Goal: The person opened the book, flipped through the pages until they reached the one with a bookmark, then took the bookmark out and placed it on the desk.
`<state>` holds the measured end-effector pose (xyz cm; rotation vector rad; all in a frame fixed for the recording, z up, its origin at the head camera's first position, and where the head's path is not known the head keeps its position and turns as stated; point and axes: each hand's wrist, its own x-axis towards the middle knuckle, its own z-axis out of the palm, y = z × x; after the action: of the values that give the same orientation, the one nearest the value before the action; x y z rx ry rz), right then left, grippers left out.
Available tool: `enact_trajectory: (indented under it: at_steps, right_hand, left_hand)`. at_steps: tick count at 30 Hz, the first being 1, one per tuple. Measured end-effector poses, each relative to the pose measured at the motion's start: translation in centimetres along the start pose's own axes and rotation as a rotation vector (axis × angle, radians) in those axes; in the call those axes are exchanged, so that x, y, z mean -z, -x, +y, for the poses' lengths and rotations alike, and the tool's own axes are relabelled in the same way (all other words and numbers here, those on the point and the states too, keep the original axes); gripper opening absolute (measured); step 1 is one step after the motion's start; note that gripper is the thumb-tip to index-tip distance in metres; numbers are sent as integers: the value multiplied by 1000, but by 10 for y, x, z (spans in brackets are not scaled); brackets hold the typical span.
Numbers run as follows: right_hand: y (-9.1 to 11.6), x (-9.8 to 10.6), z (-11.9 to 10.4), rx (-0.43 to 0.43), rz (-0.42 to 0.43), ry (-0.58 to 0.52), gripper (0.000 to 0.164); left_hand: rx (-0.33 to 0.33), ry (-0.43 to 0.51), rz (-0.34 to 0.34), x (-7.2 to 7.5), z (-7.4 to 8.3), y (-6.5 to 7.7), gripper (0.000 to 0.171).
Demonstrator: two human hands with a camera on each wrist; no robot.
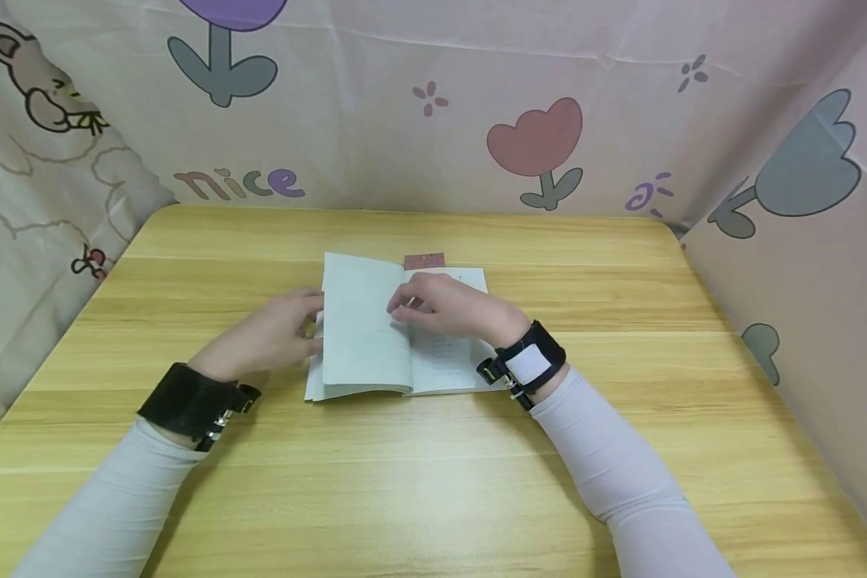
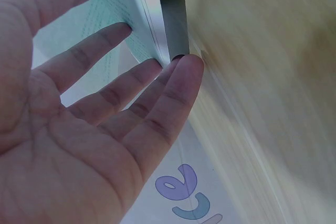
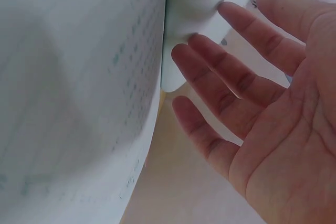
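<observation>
An open book (image 1: 367,325) with pale, faintly printed pages lies on the table, its left pages slightly raised at the outer edge. My left hand (image 1: 282,329) is at that outer edge, fingers extended. In the left wrist view, the fingertips (image 2: 123,27) meet the page edges and the dark cover strip. Over the gutter, my right hand (image 1: 448,305) has loosely bent fingers near the left page. The right wrist view shows these fingers (image 3: 210,72) spread beside the paper, with nothing between them.
A small reddish patterned piece (image 1: 424,261) sticks out behind the book's top edge. The wooden table (image 1: 433,482) extends around the book. Printed fabric (image 1: 376,120) hangs behind and along both sides. Each wrist wears a black strap (image 1: 188,401) with a camera.
</observation>
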<state>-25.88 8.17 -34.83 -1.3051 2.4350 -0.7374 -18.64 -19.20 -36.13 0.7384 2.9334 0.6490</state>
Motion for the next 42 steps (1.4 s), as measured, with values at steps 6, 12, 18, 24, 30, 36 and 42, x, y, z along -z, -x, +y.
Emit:
enact_trajectory:
  at_steps: [6, 12, 18, 24, 30, 36, 42]
  right_hand:
    - [-1, -4, -5, -28, 6, 116, 23]
    - [-2, -7, -8, -18, 5, 162, 24]
    - [-2, -9, -9, -5, 8, 176, 25]
    - [-3, -10, -9, 9, 8, 200, 26]
    - [-2, -11, -7, 5, 7, 199, 26]
    - [-2, -11, -8, -6, 4, 207, 27]
    - [-2, -11, -9, 14, 10, 212, 28]
  left_hand:
    - [15, 21, -5, 2, 1, 2, 48]
    - [26, 24, -4, 3, 1, 2, 47]
    - [31, 51, -9, 4, 2, 2, 44]
    - [43, 97, -11, 5, 2, 1, 51]
    - [59, 106, 13, 5, 1, 0, 50]
    - [108, 154, -20, 11, 0, 3, 52]
    - [160, 207, -59, 16, -1, 4, 64]
